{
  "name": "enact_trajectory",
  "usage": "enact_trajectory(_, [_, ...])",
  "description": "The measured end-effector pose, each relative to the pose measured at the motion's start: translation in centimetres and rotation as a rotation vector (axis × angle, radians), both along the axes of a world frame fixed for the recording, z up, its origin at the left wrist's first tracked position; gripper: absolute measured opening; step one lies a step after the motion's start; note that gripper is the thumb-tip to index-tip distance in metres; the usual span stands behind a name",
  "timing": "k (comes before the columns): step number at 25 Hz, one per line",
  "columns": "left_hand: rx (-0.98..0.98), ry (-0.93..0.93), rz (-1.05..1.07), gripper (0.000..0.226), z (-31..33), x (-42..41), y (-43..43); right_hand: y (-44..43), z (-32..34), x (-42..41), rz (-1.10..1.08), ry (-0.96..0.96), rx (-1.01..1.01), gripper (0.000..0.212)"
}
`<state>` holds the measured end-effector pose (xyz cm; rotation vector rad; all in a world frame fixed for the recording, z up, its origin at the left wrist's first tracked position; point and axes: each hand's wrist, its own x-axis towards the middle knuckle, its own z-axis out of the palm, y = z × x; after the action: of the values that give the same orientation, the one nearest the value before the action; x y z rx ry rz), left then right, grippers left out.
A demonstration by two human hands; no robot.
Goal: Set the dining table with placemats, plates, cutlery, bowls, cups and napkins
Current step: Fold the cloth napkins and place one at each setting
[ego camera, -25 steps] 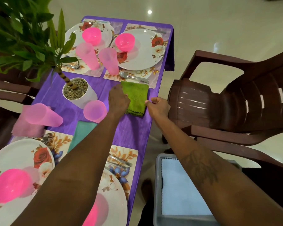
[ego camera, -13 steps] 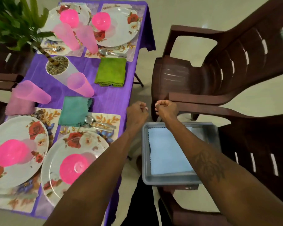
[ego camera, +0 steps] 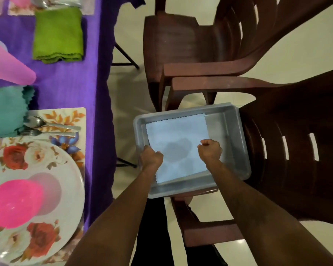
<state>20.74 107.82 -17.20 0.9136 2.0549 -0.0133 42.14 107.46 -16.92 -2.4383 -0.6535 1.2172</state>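
A light blue napkin [ego camera: 177,150] lies flat in a grey tray [ego camera: 236,139] on a chair seat to the right of the table. My left hand [ego camera: 151,156] is curled on the napkin's left edge and my right hand [ego camera: 210,150] on its right edge. On the purple tablecloth [ego camera: 75,83] lie a folded green napkin [ego camera: 58,35] and a teal napkin [ego camera: 6,110]. In front of them, a floral placemat [ego camera: 73,114] carries a spoon [ego camera: 52,124], a floral plate [ego camera: 52,189] and a pink bowl [ego camera: 15,202].
A pink cup [ego camera: 8,64] stands at the left edge of view. One brown plastic chair [ego camera: 181,45] stands beside the table's right side, and another [ego camera: 296,150] holds the tray. Pale floor shows between table and chairs.
Both hands left the green napkin on the table, drew back and came down into the grey tray. They now close on the light blue napkin's edges. My view has swung down and right.
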Motion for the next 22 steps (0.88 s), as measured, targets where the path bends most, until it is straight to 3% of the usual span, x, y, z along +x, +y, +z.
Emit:
enact_trajectory(6, [0.017,0.081,0.098,0.063,-3.2,2.1,-0.6,0.0,-5.5,1.5,0.119,-0.094,-0.021,0.050])
enact_trajectory(11, [0.021,0.140,0.248,0.047,-5.4,2.5,-0.8,-0.7,-8.4,1.9,0.161,-0.139,-0.111,0.048])
enact_trajectory(17, [0.033,0.197,0.222,0.031,-5.5,3.3,0.1,0.0,-9.4,2.4,0.060,-0.230,-0.091,0.042])
enact_trajectory(22, [0.089,0.220,0.214,0.039,-5.9,3.5,0.0,-0.2,-10.9,3.3,0.093,-0.225,-0.091,0.028])
